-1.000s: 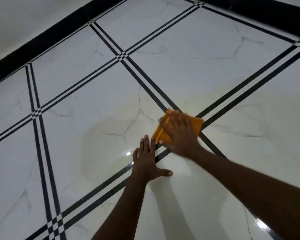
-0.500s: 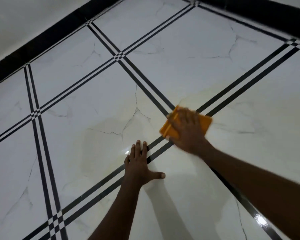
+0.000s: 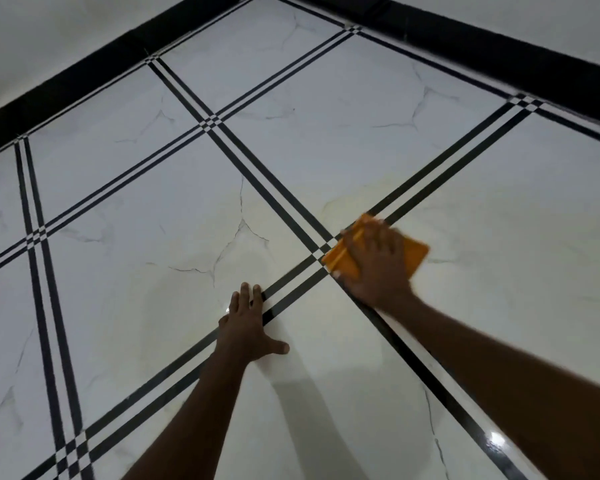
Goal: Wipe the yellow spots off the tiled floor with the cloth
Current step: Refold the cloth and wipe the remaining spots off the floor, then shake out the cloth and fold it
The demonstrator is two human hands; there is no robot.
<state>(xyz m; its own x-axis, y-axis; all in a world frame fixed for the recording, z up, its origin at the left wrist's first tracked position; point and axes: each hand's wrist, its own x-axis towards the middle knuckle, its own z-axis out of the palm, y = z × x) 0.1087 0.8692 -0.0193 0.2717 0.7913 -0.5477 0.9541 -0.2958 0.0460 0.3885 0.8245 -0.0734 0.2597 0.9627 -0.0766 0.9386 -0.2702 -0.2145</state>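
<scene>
Right hand [image 3: 378,265] presses the folded orange cloth [image 3: 343,259] flat on the tiled floor [image 3: 136,271], fingers spread over it, just beside a crossing of black stripes. Left hand [image 3: 246,327] rests open-palmed across a stripe nearby. Bare tile extends to the black skirting [image 3: 499,60].

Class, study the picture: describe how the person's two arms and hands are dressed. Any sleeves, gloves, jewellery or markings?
Both forearms are bare, with no sleeve in view. The left hand and right hand wear no gloves; no rings, watch or markings show, though the right hand is blurred.
</scene>
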